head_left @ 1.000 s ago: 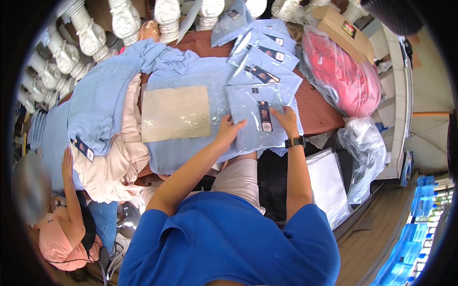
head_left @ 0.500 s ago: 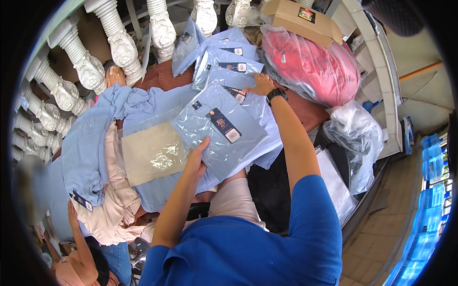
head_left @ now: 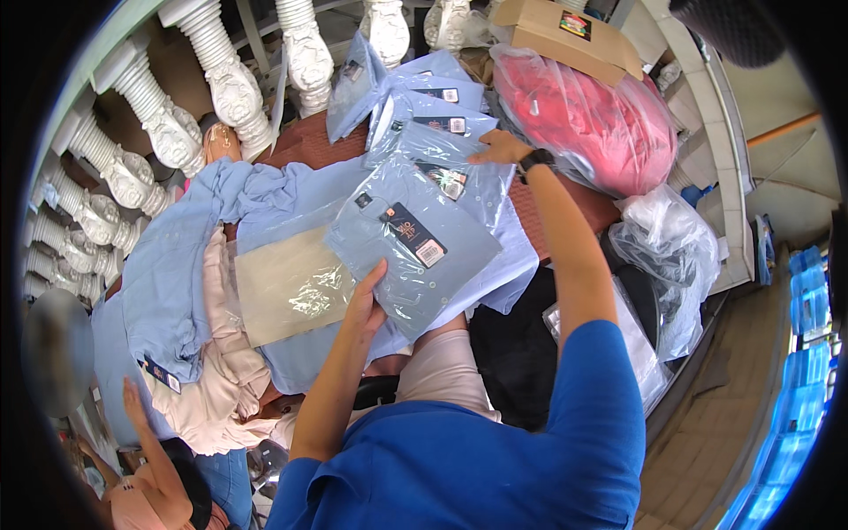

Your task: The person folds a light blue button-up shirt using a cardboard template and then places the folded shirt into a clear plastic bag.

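Item: bagged shirt. Your left hand grips its near edge; your right hand lies open, flat on the far corner, steadying the slippery bag over the stack.

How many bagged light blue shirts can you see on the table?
5 at least: one held in the left hand at, one under the right hand at, then a fan behind at and. Overlaps may hide more.

Light-blue bagged shirt, beige card, red bundle.
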Demonstrator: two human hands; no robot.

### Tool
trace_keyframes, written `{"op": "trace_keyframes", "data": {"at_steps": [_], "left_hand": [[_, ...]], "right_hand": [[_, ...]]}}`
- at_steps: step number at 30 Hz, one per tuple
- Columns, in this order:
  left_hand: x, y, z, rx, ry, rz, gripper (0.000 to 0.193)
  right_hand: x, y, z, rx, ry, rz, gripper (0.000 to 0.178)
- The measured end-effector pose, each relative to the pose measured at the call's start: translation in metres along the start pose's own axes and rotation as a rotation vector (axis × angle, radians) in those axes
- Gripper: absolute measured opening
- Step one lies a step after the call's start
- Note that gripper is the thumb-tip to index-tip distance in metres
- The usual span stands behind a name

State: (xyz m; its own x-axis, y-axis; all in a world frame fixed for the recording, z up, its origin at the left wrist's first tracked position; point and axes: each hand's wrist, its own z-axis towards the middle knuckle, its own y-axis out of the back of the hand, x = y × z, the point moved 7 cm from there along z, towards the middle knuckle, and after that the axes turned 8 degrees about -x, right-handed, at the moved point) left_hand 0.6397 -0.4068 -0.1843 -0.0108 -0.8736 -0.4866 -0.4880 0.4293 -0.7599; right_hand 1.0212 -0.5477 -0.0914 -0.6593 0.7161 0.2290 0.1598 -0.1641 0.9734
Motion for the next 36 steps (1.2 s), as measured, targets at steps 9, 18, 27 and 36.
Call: {"op": "trace_keyframes", "data": {"at_steps": [9,18,27,36], "left_hand": [[0.014,0.001,0.023,0.023,0.010,-0.115,0.051],[0.006,-0.038,0.001,0.152,-0.051,-0.101,0.055],[-0.047,-0.035,-0.022,-0.106,-0.440,0.277,0.045],[-0.049,-0.029,-0.020,-0.191,-0.545,0.398,0.059]], "right_hand": [[0.084,0.060,-0.126,0.134,0.181,0.727,0.019],[0.137,0.073,-0.206,-0.075,0.190,1.125,0.019],[0.121,-0.027,-0.218,0.183,-0.263,1.745,0.057],[0.105,-0.057,-0.261,0.247,-0.336,1.071,0.068]]}}
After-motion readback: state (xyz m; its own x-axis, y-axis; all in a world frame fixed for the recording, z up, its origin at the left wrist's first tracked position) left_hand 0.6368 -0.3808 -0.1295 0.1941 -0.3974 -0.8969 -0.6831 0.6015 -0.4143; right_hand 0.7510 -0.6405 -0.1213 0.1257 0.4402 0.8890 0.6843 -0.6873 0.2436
